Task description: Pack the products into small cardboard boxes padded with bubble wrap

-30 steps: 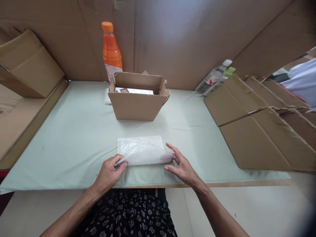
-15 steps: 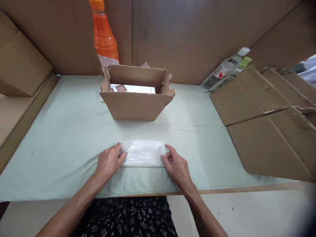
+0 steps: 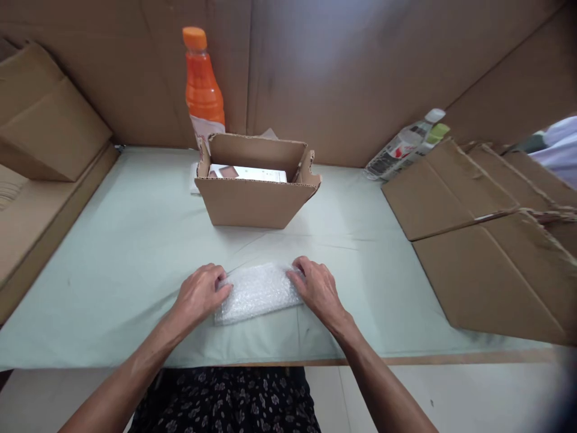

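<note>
A flat piece of bubble wrap [image 3: 259,293], folded or wrapped into a rectangle, lies near the front of the cloth-covered table; whether anything is inside it I cannot tell. My left hand [image 3: 205,290] pinches its left end between thumb and curled fingers. At the upper right corner, my right hand [image 3: 315,285] grips the other end the same way. Just beyond them stands an open cardboard box [image 3: 259,203] with a white printed box [image 3: 256,174] inside, its top edge showing.
Behind the open box stands an orange bottle [image 3: 205,90]. Clear plastic bottles [image 3: 401,147] lean at the back right, beside large cardboard cartons [image 3: 491,270]. More cardboard [image 3: 54,114] sits at the left. A cardboard wall [image 3: 342,78] closes the back.
The bubble wrap has turned slightly, its right end lifting away from me and its left end coming nearer. My right hand has moved a little up with it. The view has shifted slightly.
</note>
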Demonstrator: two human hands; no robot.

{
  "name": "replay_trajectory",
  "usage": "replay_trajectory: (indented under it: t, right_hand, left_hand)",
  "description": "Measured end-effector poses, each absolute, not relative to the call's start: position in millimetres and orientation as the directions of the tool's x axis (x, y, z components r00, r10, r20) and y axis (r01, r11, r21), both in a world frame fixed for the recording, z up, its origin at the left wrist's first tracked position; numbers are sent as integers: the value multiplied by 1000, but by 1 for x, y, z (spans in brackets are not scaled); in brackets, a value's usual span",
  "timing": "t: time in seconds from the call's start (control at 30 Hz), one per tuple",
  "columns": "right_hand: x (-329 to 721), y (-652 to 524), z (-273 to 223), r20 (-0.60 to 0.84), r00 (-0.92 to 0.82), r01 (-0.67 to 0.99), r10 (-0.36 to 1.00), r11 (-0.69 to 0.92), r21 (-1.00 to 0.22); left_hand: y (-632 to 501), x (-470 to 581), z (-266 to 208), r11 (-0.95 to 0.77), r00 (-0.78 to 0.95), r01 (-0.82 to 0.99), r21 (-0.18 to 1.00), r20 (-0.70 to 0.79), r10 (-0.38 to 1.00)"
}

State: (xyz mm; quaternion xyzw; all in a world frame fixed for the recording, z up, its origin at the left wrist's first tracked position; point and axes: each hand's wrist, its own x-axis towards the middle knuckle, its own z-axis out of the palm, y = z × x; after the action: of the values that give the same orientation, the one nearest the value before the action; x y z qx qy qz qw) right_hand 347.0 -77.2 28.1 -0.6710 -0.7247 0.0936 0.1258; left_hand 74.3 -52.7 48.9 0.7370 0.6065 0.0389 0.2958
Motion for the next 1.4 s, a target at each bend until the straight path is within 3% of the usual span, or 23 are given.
replay_trajectory:
  t: [0.13,0.2,0.33,0.47,0.63,0.73,0.87,0.93,1.03,1.1,1.23,1.3,1.4]
  right_hand:
    - [317,-29,42,156,-233,908,960,272,-319]
    - [300,-13,48,211,-341,870,916,393,-298]
    - [286,-23,45,324,-344,837,881,444,-319]
    - [293,-62,31,212,-470,773,857,516,-370]
    - [299,-114,45,192,-525,721,829,554,-417]
    - [292,-136,45,144,-627,653,766,617,-440]
    - [275,-140,20,235,-484,647,843,526,-553]
    - [270,-135,11,234,-366,613,901,422,-668]
    - [269,-129,10,162,-278,544,947,294,-786]
    - [269,-125,13,96,-245,518,965,213,-828]
    - [269,-122,12,-19,-140,449,990,46,-892]
    - [271,-126,11,39,-30,440,999,49,-897]
    - [277,-142,18,279,69,566,958,193,-801]
  left_hand:
    - [-94,63,43,78,115,694,715,-217,969]
    - [-114,62,34,147,40,612,777,-216,975]
    - [-134,65,18,214,26,549,808,-273,962]
    - [-132,66,21,263,79,465,845,-335,939]
    - [-123,64,33,497,117,225,838,-530,840]
    - [-122,61,36,537,186,121,835,-550,814]
    - [-127,49,40,396,154,264,880,-443,883]
    - [-129,42,40,174,91,425,888,-233,968]
    - [-127,39,34,-113,159,559,821,28,987]
    - [-122,43,27,-138,200,560,817,28,979]
    - [-111,53,15,8,139,565,825,-105,985]
    - [-107,56,14,33,126,593,804,-133,983]
    - [-101,59,16,50,115,644,763,-161,980]
